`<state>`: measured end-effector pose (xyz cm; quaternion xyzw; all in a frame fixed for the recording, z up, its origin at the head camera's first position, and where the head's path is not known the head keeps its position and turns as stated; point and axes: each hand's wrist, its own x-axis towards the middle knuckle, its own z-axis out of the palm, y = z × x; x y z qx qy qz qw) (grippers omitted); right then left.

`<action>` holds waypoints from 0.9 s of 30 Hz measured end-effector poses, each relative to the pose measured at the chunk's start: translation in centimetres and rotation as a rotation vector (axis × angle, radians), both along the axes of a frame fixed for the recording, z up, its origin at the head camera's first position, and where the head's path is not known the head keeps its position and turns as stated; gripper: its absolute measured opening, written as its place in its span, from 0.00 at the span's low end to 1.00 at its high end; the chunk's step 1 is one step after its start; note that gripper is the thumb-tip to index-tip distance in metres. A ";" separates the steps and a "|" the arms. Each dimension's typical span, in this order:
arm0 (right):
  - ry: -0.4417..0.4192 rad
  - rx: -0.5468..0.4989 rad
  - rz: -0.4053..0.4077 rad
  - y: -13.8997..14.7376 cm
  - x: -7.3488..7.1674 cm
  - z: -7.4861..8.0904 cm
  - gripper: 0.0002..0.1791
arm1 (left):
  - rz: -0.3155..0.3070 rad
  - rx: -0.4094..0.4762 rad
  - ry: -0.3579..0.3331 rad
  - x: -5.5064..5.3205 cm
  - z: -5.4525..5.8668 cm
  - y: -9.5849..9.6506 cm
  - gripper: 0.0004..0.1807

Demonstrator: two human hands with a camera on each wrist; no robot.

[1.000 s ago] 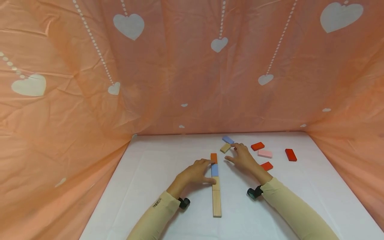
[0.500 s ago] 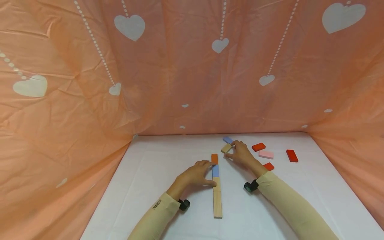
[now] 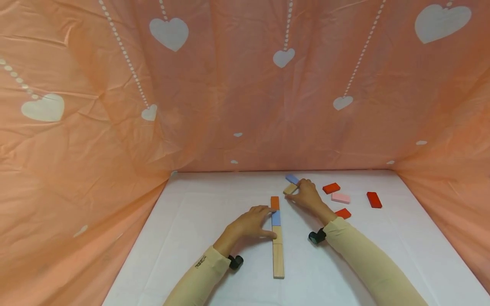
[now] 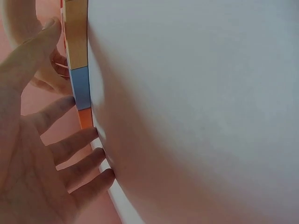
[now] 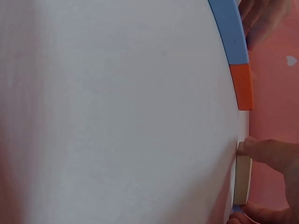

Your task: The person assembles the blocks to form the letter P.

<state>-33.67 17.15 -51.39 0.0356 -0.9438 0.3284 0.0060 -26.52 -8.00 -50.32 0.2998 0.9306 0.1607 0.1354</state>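
Centrally, head view: row of four flat rectangular blocks (image 3: 279,242), end to end, midway between the side edges of the white table (image 3: 214,187). Order from the far edge: orange block (image 3: 274,202), blue block (image 3: 276,219), two natural-wood blocks. Left hand (image 3: 249,223) beside the row, fingers apart from the thumb, gripping nothing; index tip at the blue block, thumb tip over wood. Right hand (image 3: 307,199) pinching a loose wooden block (image 3: 289,189), pale and smooth, set slantwise between the row and the far edge. Loose blue block (image 3: 292,179) nearer that edge, partly covered by fingers. Towards the right edge: three red blocks (image 3: 374,199), one partly masked by the right wrist, and one pink block (image 3: 340,198). Sleeves (image 3: 203,276) cut off below.

Left wrist view: left-hand fingers spread, gaps between them, a detail the head view does not give. Visible wood grain; wooden end of the row cut off at the top. Right hand partly hidden behind; its grip cannot be told here.

Right wrist view: thickness of the loose wooden block, thumb at one end, finger at the other. Loose blue block reduced to a sliver. Row's blue block cut off above; left hand dim, only partly in view.
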 end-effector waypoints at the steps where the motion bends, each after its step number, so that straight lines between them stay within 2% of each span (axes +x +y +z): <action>1: 0.006 0.003 -0.001 0.0 0.0 0.0 0.36 | 0.000 -0.001 0.000 0.0 0.0 0.0 0.49; 8: 0.016 0.009 -0.010 -0.1 0.1 0.0 0.34 | 0.016 -0.018 0.011 -0.1 -0.4 0.1 0.48; 12: 0.041 -0.027 0.010 -0.1 -0.1 -0.3 0.32 | 0.020 -0.031 0.016 -0.3 -0.5 0.2 0.48; 17: 0.038 -0.129 0.056 -0.2 -0.8 -0.6 0.30 | 0.021 -0.041 0.006 -0.2 -0.2 0.3 0.48; 21: 0.000 -0.218 0.106 -0.3 -1.2 -0.2 0.34 | 0.024 -0.041 -0.003 -0.1 -0.2 0.3 0.48; 27: -0.042 -0.225 0.209 -0.6 -2.4 0.1 0.35 | 0.032 -0.039 -0.015 0.0 0.1 0.4 0.48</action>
